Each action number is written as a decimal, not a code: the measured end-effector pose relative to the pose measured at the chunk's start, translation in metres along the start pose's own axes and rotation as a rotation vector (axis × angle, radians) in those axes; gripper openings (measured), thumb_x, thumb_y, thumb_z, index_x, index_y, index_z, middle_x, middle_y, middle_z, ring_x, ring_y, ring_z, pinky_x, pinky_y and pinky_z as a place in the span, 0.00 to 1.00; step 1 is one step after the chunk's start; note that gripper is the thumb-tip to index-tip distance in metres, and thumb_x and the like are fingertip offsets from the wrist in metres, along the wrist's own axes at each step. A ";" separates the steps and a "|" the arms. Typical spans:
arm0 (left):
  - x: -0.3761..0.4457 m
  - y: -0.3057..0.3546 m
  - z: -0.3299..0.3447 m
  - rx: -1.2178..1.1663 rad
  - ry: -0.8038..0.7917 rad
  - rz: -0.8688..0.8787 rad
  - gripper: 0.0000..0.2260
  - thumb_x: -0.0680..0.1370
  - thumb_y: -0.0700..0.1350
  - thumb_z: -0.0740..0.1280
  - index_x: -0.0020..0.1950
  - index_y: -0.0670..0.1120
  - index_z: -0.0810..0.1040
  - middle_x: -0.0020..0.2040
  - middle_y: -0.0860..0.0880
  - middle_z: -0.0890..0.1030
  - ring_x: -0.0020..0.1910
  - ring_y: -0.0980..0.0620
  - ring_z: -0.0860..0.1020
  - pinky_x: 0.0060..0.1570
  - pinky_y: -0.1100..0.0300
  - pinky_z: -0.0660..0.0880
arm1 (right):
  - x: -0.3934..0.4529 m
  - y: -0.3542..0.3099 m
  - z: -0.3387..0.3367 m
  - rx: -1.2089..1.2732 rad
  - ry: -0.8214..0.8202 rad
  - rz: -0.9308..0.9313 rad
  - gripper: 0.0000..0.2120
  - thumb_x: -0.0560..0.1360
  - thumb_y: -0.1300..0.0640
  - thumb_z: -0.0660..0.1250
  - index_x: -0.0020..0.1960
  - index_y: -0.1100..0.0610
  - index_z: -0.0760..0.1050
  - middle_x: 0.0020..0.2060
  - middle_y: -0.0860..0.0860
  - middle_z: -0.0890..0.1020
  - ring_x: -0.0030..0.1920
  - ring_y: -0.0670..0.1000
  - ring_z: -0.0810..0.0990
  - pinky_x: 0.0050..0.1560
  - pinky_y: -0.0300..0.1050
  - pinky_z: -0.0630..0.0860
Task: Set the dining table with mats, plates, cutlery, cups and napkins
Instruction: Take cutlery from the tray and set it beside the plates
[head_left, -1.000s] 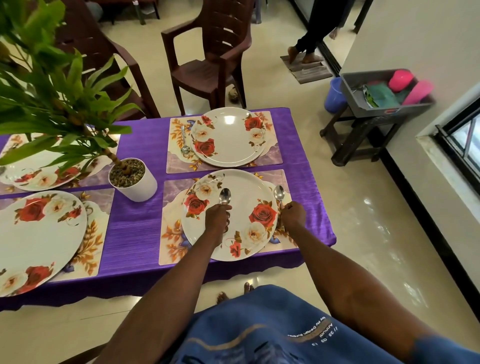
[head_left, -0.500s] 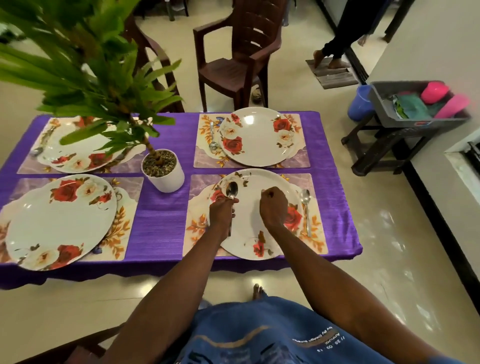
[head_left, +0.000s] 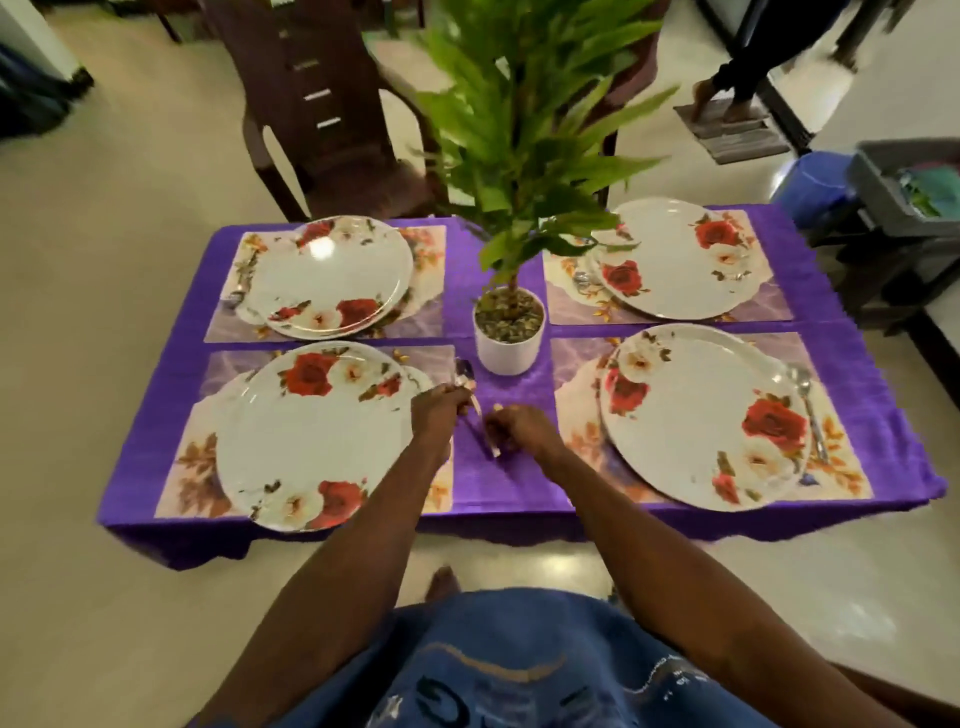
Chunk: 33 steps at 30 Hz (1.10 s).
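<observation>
Four floral plates lie on floral mats on the purple tablecloth (head_left: 519, 488): near left plate (head_left: 311, 441), near right plate (head_left: 696, 415), far left plate (head_left: 332, 275), far right plate (head_left: 675, 260). My left hand (head_left: 439, 413) grips a spoon (head_left: 465, 370) over the right edge of the near left mat (head_left: 197, 457), bowl pointing away from me. My right hand (head_left: 519, 428) is curled around the lower end of the same spoon's handle, over the bare cloth between the two near mats. Another spoon (head_left: 810, 415) lies right of the near right plate.
A white potted plant (head_left: 508, 338) stands at the table's middle, its leaves hiding part of the far side. Spoons lie by the far right plate (head_left: 579, 280) and far left plate (head_left: 236, 299). Brown chairs (head_left: 322, 104) stand behind. A grey tray (head_left: 904, 208) sits on a stand at right.
The view has swung left. My left hand carried its spoon from the near right plate to the near left mat's right edge. My right hand left the other spoon on the right mat and joined the left.
</observation>
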<state>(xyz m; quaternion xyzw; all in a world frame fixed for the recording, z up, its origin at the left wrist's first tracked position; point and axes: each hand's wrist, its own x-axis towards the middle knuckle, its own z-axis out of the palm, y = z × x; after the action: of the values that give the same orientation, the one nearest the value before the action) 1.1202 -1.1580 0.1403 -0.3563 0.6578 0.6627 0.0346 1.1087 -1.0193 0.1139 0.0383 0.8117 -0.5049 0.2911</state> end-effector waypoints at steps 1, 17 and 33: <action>0.004 0.000 -0.014 0.014 0.000 0.003 0.09 0.73 0.38 0.71 0.33 0.43 0.79 0.23 0.52 0.76 0.20 0.60 0.70 0.25 0.65 0.66 | -0.001 -0.004 0.018 0.009 -0.010 0.007 0.16 0.80 0.55 0.60 0.35 0.56 0.78 0.33 0.56 0.81 0.34 0.52 0.78 0.40 0.47 0.75; 0.032 -0.015 -0.144 0.234 0.129 0.015 0.11 0.78 0.44 0.66 0.54 0.38 0.83 0.54 0.43 0.83 0.53 0.44 0.79 0.57 0.52 0.74 | 0.011 -0.048 0.117 0.012 0.294 0.212 0.07 0.73 0.70 0.62 0.40 0.66 0.79 0.35 0.59 0.80 0.35 0.55 0.79 0.35 0.49 0.76; 0.034 -0.033 -0.153 0.396 0.084 0.052 0.11 0.79 0.46 0.64 0.52 0.41 0.83 0.51 0.44 0.84 0.51 0.46 0.79 0.60 0.49 0.75 | 0.003 -0.047 0.134 -0.115 0.432 0.249 0.03 0.76 0.61 0.68 0.48 0.60 0.78 0.42 0.54 0.82 0.41 0.52 0.82 0.40 0.41 0.77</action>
<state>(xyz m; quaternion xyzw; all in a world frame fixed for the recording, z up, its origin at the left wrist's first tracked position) 1.1771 -1.3049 0.1130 -0.3529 0.7850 0.5057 0.0592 1.1474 -1.1557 0.1070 0.2281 0.8716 -0.3981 0.1726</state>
